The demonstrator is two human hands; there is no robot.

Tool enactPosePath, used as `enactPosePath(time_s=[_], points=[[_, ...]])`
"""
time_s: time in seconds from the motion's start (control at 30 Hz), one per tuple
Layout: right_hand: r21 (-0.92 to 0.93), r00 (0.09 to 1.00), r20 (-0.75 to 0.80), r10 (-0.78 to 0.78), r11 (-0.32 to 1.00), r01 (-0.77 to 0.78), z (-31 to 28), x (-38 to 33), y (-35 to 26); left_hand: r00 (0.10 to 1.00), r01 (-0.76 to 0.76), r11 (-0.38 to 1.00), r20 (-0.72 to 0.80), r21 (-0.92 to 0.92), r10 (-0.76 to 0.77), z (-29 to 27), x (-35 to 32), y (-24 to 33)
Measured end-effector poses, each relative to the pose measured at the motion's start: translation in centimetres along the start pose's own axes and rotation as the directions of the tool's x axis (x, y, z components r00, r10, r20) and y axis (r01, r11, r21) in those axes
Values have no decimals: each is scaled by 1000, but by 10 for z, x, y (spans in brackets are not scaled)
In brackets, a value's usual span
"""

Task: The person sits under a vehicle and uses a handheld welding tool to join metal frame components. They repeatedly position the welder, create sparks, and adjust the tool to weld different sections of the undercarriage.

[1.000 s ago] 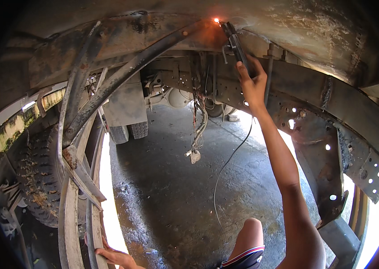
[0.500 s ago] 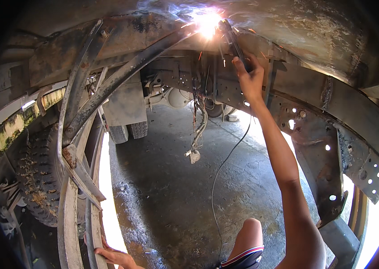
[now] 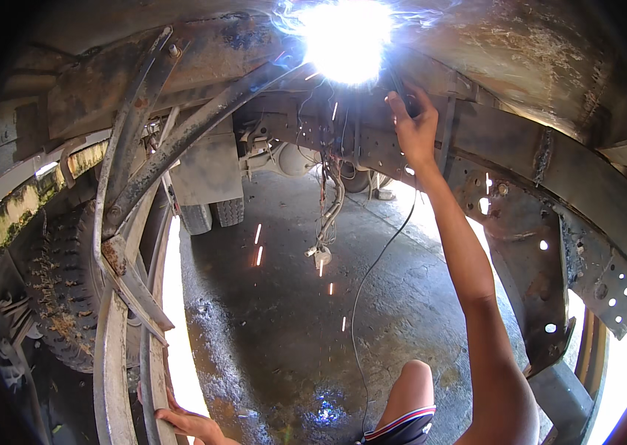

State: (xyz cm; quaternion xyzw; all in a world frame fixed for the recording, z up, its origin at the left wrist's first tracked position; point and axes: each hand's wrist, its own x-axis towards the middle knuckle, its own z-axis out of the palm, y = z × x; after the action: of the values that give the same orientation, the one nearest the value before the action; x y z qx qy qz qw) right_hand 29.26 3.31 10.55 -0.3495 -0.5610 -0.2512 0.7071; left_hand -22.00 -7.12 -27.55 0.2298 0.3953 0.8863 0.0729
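Seen from beneath a rusty truck underbody, with the white welding arc (image 3: 347, 41) at top centre as the landmark. Far below and left of the arc, a tyre (image 3: 61, 282) and a rusted curved steel bar (image 3: 117, 326); the left hand (image 3: 191, 424) rests on that bar, fingers curled partly around it. Under the arc hang loose wires (image 3: 328, 215), and sparks drop toward the wet concrete floor (image 3: 291, 334). Just right of the arc, the right hand (image 3: 411, 126) is raised, fingers closed on a dark welding holder (image 3: 401, 90), its cable (image 3: 373, 282) trailing down. Likely risks: sparks could burn the bare arm or knee (image 3: 413, 382), or scorch the wires.
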Motion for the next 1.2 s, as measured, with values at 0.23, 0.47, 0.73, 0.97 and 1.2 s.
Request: enactPosePath(time_s=[0.23,0.47,0.73,0.97,1.2], points=[[31,1000,12,8,999,-9,2,1,1,998,37,995,56,90,-42,-5,1,1],[9,1000,6,-13,1000,13,3,2,4,999,31,997,41,65,-34,-8,0,-8],[105,998,-20,57,993,-55,-8,-38,6,998,21,994,52,106,-26,-11,7,-11],[133,944,33,327,935,-328,-20,-57,-4,999,19,996,28,87,-21,-5,1,-6],[90,985,-10,174,981,-172,-15,-38,-13,998,-12,995,59,96,6,-9,5,-9]])
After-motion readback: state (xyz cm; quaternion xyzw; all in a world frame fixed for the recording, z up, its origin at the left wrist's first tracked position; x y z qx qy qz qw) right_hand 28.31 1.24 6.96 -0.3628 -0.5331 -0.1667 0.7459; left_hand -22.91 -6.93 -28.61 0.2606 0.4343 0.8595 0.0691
